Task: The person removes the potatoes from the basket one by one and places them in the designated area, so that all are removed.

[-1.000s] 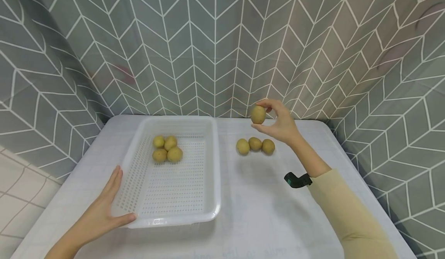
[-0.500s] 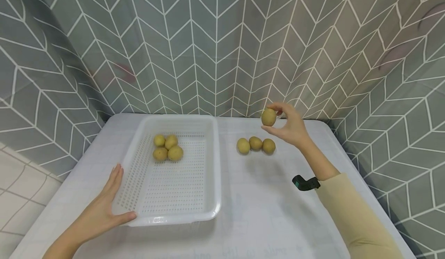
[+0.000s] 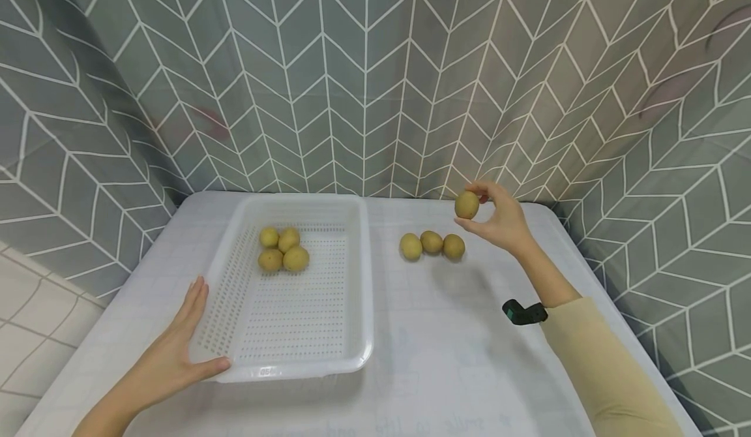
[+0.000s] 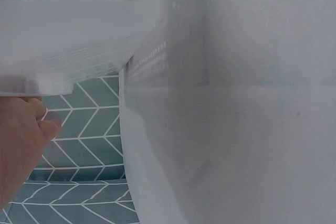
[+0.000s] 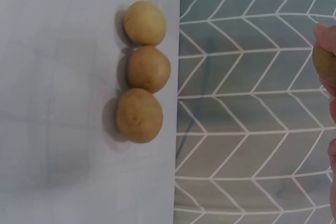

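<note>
Right hand (image 3: pixel 499 218) pinches a potato (image 3: pixel 467 205) up right of the basket (image 3: pixel 293 359); left hand (image 3: pixel 176 352), nearer, rests spread on its rim.

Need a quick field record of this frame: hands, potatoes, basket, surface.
left hand: rests open against the near left corner of the basket
right hand: pinches one potato in the air, above the table
basket: white, perforated, on the left part of the table
potatoes in basket: four, clustered toward the far end
potatoes on table: three in a row, touching, right of the basket
table: white top
backdrop: grey-green chevron pattern
</note>
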A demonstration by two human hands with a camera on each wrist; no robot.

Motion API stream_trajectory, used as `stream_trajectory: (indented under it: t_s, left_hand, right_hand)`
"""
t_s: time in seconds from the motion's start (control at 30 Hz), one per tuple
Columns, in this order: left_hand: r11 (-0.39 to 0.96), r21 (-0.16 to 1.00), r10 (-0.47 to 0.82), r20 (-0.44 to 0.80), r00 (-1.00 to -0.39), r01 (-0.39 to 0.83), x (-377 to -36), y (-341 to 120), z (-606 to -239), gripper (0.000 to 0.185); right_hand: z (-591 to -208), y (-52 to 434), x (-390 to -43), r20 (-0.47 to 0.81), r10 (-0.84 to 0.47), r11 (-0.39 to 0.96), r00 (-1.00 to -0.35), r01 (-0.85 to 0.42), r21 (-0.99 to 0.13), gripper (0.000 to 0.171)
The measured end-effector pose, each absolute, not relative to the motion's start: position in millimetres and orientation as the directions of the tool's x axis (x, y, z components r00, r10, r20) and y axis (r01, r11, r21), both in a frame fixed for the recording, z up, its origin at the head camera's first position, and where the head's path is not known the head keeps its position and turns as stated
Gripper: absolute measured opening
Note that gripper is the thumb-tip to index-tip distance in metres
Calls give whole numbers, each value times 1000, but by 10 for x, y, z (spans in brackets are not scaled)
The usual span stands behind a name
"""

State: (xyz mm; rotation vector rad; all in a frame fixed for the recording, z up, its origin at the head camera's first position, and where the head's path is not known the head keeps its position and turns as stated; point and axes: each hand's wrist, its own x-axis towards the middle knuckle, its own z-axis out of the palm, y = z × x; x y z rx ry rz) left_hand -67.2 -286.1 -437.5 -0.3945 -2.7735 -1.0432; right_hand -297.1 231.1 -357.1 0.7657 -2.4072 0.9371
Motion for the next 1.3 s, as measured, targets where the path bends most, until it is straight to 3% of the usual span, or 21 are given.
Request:
stream_trajectory:
  t_s: [0.73,1.3]
  left_hand:
    - [737,602,194,245,-950,306,-662,-2867,-4402,128]
    - [729,619,188,231,-955,293,-668,-2854,-4376,127]
  right_hand:
    - [-4017,2719,-3138,383,-292,767,-876,-454,-453,53]
    - [-4219,2803,-3170,264,-263,826,-928,-358,-436,56]
